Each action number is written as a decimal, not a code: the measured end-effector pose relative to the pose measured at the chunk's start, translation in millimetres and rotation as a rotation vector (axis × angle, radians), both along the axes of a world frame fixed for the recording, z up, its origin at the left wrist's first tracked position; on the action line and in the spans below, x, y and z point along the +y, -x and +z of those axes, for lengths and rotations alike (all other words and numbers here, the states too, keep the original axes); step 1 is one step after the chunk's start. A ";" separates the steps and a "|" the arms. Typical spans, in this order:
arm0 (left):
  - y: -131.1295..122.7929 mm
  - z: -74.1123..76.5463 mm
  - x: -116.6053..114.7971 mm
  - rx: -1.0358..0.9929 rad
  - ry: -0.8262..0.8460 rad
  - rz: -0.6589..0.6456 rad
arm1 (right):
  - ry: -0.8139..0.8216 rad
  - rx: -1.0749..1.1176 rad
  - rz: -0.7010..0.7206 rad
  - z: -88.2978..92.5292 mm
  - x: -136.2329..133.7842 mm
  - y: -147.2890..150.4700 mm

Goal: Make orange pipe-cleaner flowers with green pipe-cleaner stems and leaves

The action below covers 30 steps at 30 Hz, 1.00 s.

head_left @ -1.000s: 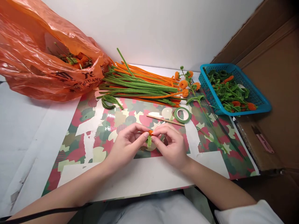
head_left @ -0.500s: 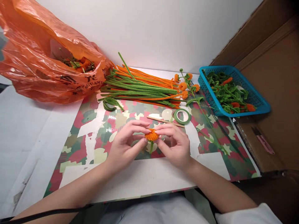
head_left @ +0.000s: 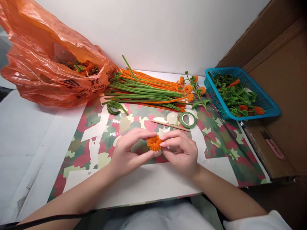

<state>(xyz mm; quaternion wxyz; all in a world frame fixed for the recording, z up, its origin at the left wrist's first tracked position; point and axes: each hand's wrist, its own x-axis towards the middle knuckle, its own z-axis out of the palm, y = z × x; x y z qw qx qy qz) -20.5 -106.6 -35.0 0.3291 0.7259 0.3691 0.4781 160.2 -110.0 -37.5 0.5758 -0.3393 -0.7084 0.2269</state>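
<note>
Both hands meet over the patterned mat. My left hand and my right hand pinch a small orange pipe-cleaner flower head between their fingertips. Its coiled orange face points up toward me; any green stem under it is hidden by the fingers. Just beyond the hands lie a thin wooden stick and a roll of green tape.
A bundle of green and orange pipe cleaners lies at the back, with a finished flower sprig beside it. An orange plastic bag sits at the back left. A blue basket of green and orange pieces stands on the right by cardboard.
The piece between my fingers has turned: a second ago mostly its green stem showed, now the orange coiled head faces up and the stem is hidden. The hands stayed in place.
</note>
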 end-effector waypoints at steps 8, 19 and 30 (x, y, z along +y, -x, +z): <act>-2.5 -0.7 -1.8 -0.077 0.224 0.009 | 0.019 0.017 0.007 -1.0 0.0 1.2; -3.2 4.7 -1.7 -0.015 0.267 0.053 | 0.114 -0.098 0.045 -1.4 -1.7 0.3; 12.3 11.8 13.5 0.052 0.111 -0.183 | 0.474 0.063 0.324 -3.0 4.7 -8.4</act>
